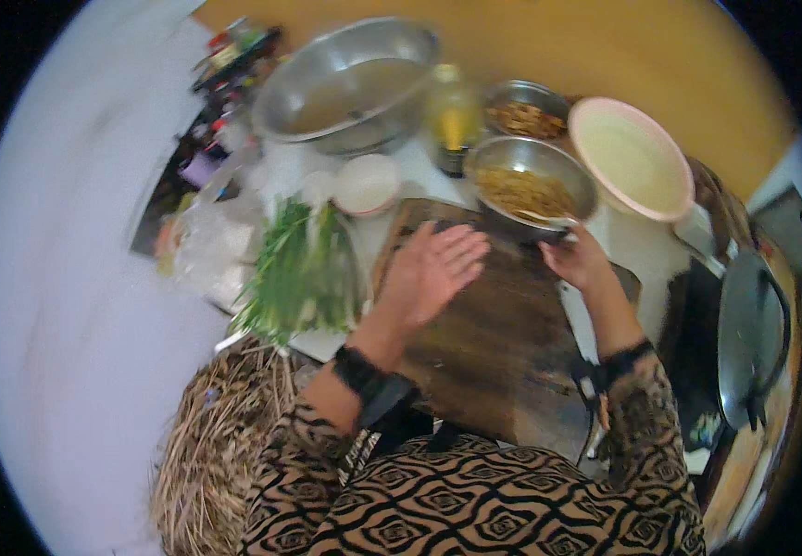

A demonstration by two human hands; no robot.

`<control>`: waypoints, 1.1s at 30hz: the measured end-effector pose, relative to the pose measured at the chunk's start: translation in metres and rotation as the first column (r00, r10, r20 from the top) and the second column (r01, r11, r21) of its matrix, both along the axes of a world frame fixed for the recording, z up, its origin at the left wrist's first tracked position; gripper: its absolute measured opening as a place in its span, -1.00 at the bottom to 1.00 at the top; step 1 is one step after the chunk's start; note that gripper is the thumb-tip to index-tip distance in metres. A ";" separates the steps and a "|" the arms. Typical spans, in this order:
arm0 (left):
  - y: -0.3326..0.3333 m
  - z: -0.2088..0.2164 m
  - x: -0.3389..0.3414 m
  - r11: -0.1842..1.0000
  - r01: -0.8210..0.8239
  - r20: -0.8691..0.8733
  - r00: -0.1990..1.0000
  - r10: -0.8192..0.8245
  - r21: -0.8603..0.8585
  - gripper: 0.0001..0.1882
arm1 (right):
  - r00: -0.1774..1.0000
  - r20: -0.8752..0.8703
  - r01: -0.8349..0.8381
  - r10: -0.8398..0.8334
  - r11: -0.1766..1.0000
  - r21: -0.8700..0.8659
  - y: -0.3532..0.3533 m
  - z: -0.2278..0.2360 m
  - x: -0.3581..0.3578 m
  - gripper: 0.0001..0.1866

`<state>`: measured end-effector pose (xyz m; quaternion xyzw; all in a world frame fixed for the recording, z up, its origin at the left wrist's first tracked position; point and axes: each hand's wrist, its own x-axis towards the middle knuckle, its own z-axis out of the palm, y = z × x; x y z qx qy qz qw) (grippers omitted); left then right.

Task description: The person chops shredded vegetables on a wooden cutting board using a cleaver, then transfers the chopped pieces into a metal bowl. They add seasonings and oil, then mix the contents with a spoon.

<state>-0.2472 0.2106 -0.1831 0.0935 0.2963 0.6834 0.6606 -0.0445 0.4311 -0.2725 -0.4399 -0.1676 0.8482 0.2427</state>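
My left hand [433,269] lies flat and open, fingers spread, on a dark wooden cutting board [503,343]. My right hand [575,259] grips the near rim of a steel bowl [532,190] holding brown chopped food, at the board's far edge. A bundle of green onions [304,269] lies left of the board. Motion blur softens the whole picture.
A large empty steel basin [345,88] stands at the back, with an oil bottle [454,116], a small steel bowl [523,113] of brown food and a pink bowl [632,157] beside it. A small white bowl [367,183], plastic bags [206,246], a straw heap [220,445] and a pan lid [751,338] surround the board.
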 end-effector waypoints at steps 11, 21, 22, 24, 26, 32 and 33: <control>0.021 -0.022 0.022 0.999 0.032 0.098 0.995 -0.029 -0.031 -0.39 | 0.853 0.402 -0.518 -0.333 -0.451 0.727 -0.149 0.096 -0.023 -0.48; -0.120 0.018 -0.113 0.984 -0.166 -0.824 0.566 0.040 -0.067 -0.71 | 0.785 0.584 -0.614 -0.207 -0.144 0.776 -0.161 0.064 -0.051 -0.67; -0.137 0.026 -0.132 0.957 -0.265 -0.815 0.576 0.057 -0.120 -0.69 | 0.799 0.564 -0.601 -0.209 -0.285 0.746 -0.168 0.063 -0.062 -0.66; -0.179 0.040 -0.172 0.917 -0.398 -0.855 0.485 0.185 -0.027 -0.76 | 0.806 0.573 -0.586 -0.150 -0.347 0.732 -0.188 0.066 -0.092 -0.64; -0.220 0.048 -0.217 0.854 -0.520 -0.932 0.295 0.209 0.027 -0.77 | 0.804 0.589 -0.569 -0.085 -0.401 0.718 -0.213 0.071 -0.130 -0.63; -0.317 0.025 -0.372 0.646 -0.710 -0.926 -0.022 0.377 0.280 -0.78 | 0.620 0.784 -0.684 -0.013 -0.498 0.532 -0.298 0.085 -0.274 -0.64; -0.335 0.019 -0.394 0.622 -0.732 -0.942 -0.080 0.327 0.278 -0.78 | 0.632 0.775 -0.648 -0.008 -0.554 0.522 -0.310 0.089 -0.299 -0.64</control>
